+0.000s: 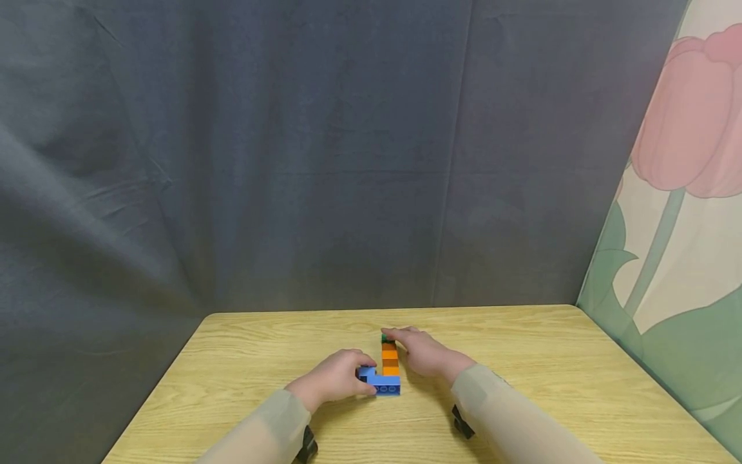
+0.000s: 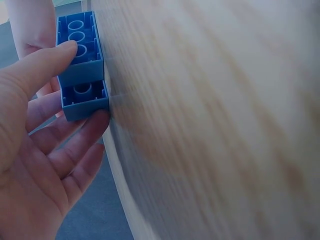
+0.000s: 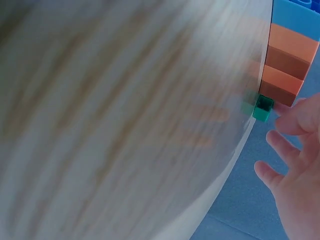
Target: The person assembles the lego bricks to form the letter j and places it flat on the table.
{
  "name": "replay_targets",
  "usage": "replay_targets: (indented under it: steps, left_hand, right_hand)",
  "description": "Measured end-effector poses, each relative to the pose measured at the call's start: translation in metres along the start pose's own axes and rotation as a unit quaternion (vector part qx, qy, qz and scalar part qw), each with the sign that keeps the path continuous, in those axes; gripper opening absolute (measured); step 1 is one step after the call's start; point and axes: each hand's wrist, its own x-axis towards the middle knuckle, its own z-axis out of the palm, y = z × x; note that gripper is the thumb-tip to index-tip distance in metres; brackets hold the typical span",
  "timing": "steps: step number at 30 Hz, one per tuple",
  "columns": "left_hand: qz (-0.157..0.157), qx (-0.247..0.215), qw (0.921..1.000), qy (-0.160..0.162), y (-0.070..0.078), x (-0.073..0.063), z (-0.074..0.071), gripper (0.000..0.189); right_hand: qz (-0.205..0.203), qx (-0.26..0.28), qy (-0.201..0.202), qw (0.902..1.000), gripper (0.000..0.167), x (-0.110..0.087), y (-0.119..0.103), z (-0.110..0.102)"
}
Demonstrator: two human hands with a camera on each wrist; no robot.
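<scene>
My left hand (image 1: 339, 377) pinches blue building bricks, with its thumb against the hollow underside of the long blue brick (image 1: 387, 385) and the fingers behind. A second blue brick (image 2: 85, 100) sits at the left end, offset from the long one. From the right end, a row of orange bricks (image 1: 390, 359) runs away toward the back, ending in a small green brick (image 3: 263, 108). My right hand (image 1: 426, 353) lies along the right side of this row. Its index finger stretches over the green end, while the other fingers are spread in the right wrist view.
The bricks rest on a wood-grain table (image 1: 249, 361). Behind it hangs a dark grey-blue curtain (image 1: 348, 161), also down the left side. A wall with a printed tulip (image 1: 684, 116) borders the right edge.
</scene>
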Motion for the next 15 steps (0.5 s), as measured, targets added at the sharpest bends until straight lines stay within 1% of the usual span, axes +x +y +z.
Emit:
replay_targets:
  steps: [3,8,10,15]
  left_hand:
    - [0.001,0.0,1.0,0.0,0.0,0.0,0.001,0.047]
    - [-0.002,0.0,1.0,-0.001,0.001,0.0,-0.001,0.048]
    - [-0.004,0.002,1.0,-0.002,0.002,0.0,-0.001,0.048]
    - [-0.002,0.009,1.0,-0.001,0.002,0.0,0.0,0.048]
  right_hand:
    - [-0.002,-0.002,0.005,1.0,0.064,0.0,0.0,0.0]
    - [0.002,0.023,0.037,0.999,0.067,0.0,-0.003,-0.004]
    - [0.011,0.034,0.051,0.9981,0.069,0.0,-0.004,-0.006]
    - [0.035,0.045,0.071,0.9958,0.07,-0.002,-0.001,-0.01]
